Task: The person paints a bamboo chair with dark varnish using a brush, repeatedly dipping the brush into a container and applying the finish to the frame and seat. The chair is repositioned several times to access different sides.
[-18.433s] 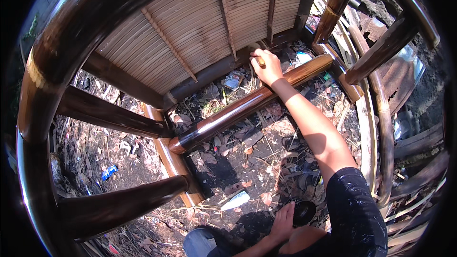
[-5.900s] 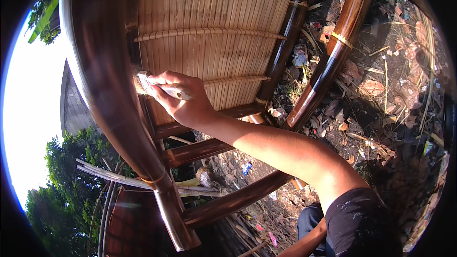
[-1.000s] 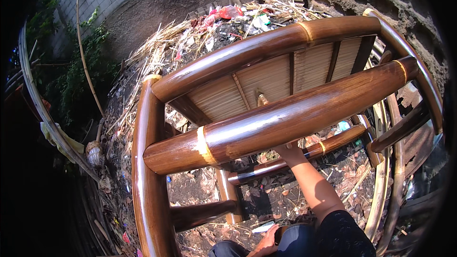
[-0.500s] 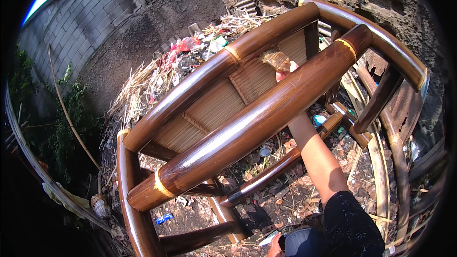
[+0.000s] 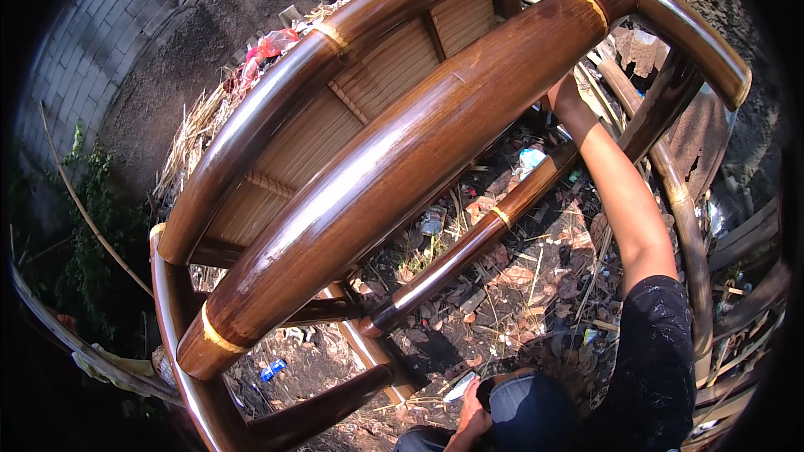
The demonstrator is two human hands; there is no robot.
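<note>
A brown, glossy bamboo furniture frame [image 5: 360, 192] lies tilted across the view, with yellow bands near the ends of its thick front rail. Behind that rail is a slatted bamboo panel [image 5: 314, 130]. My right arm reaches up on the right, and my right hand [image 5: 564, 99] goes behind the rail's right part. Its fingers are hidden, so whether it holds anything does not show. Low in the middle, beside my knee, my left hand [image 5: 475, 418] is closed around something with a pale edge [image 5: 460, 387] that I cannot make out.
A lower bamboo rail [image 5: 477, 243] crosses beneath the frame. Dry leaves and litter cover the ground, with a blue wrapper [image 5: 272, 370] at lower left. Bamboo poles [image 5: 682, 226] lie on the right. A block wall [image 5: 92, 59] and red plastic [image 5: 272, 46] are behind.
My right hand, earlier showing above the rail with a wide brush against the panel, has moved right and down behind the rail. The frame looks nearer, and the view has shifted.
</note>
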